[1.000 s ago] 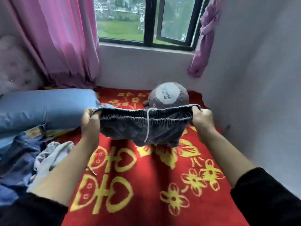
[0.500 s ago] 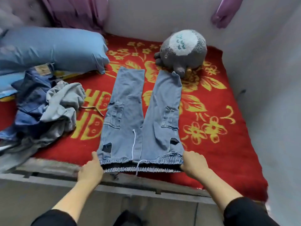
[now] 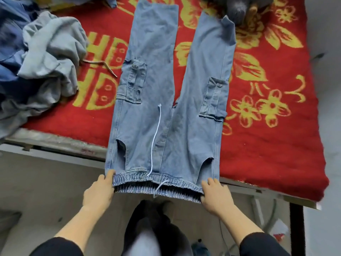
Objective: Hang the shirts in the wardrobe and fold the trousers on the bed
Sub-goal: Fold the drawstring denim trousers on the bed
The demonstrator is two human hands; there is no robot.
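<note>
- Head view: my left hand [image 3: 97, 193] pinches one end of the elastic waistband [image 3: 156, 183] of the light blue denim cargo trousers [image 3: 166, 108]. My right hand [image 3: 215, 195] grips the other end, fingers curled on the cloth.
- The trousers lie face up on the red blanket with yellow flowers [image 3: 267, 135], both legs stretching away from my grip. The waistband between my hands hangs past the grey metal bed frame [image 3: 60, 143].
- Risk: if I pull any more toward myself, I judge the top could slide off the edge.
- Risk: the white drawstring [image 3: 156, 137] lies loose just beyond my grip and could bunch inside a fold.
- Risk: the far hem on my right-hand side touches the grey plush toy [image 3: 238, 10] and looks turned over, so the fold may go crooked.
- No container shows. The 2 cargo pockets look flat, but I cannot tell what they hold.
</note>
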